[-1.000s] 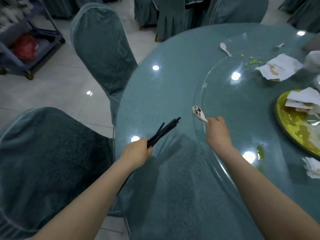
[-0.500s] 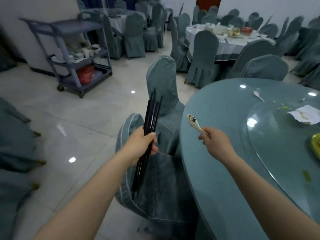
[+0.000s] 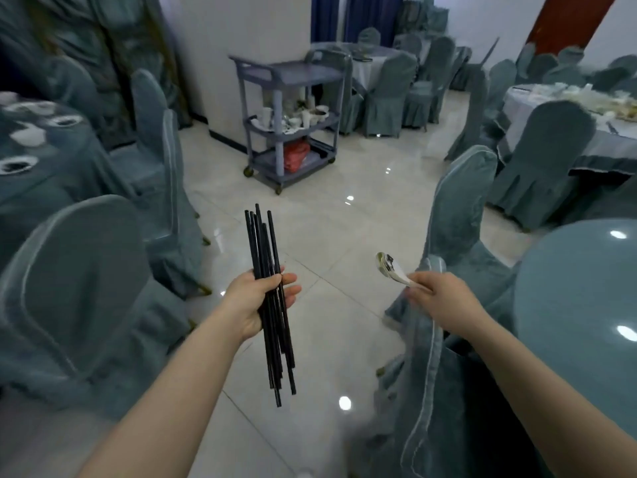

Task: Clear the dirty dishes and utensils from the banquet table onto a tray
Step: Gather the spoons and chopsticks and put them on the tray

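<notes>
A bundle of black chopsticks (image 3: 269,291) is standing nearly upright in the air over the tiled floor (image 3: 331,215), its tips rising above the left hand (image 3: 256,300) and its lower ends hanging well below it. The left hand is gripping the bundle around its middle, fingers curled round the sticks. The count of sticks cannot be told exactly.

A white spoon (image 3: 391,269) with dark residue in its bowl is pointing up and to the left from the right hand (image 3: 439,301), which is pinching the handle between thumb and fingers. The 2 hands are being held well apart, both clear of the table.

The round teal table (image 3: 579,305) is showing only its near left edge at the right side of the view. A covered chair (image 3: 462,215) is standing just beside that edge, and another chair (image 3: 79,291) is standing at the left.

A grey 3-shelf cart (image 3: 289,108) is standing across the floor beside a white pillar (image 3: 248,32). Its middle shelf is carrying white cups and dishes (image 3: 300,117), and its bottom shelf is carrying a red bag (image 3: 295,155). More covered tables and chairs are filling the background.
</notes>
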The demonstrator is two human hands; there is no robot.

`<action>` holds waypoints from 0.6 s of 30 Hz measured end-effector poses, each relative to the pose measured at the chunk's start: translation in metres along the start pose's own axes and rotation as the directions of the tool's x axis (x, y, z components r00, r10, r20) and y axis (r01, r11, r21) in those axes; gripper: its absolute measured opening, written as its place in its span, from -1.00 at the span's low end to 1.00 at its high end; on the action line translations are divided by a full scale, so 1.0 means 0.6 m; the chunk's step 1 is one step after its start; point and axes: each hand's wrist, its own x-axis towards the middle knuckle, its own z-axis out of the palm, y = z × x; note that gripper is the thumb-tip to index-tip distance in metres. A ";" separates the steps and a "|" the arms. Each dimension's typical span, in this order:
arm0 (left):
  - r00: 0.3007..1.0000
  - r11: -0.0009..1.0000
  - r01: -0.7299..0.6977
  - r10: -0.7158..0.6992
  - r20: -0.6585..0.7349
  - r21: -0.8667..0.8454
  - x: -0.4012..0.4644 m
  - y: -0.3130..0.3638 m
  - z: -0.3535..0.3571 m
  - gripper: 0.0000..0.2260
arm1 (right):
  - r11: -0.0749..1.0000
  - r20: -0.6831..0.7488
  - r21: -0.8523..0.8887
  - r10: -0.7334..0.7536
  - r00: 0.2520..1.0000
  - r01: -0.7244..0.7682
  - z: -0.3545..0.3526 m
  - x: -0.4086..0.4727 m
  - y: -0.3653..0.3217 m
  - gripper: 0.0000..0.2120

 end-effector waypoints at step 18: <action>0.972 0.998 -0.043 0.033 -0.231 -0.037 0.416 0.281 -0.091 -0.88 | 1.000 0.066 0.013 -0.016 0.998 0.015 0.115 0.501 -0.135 -0.75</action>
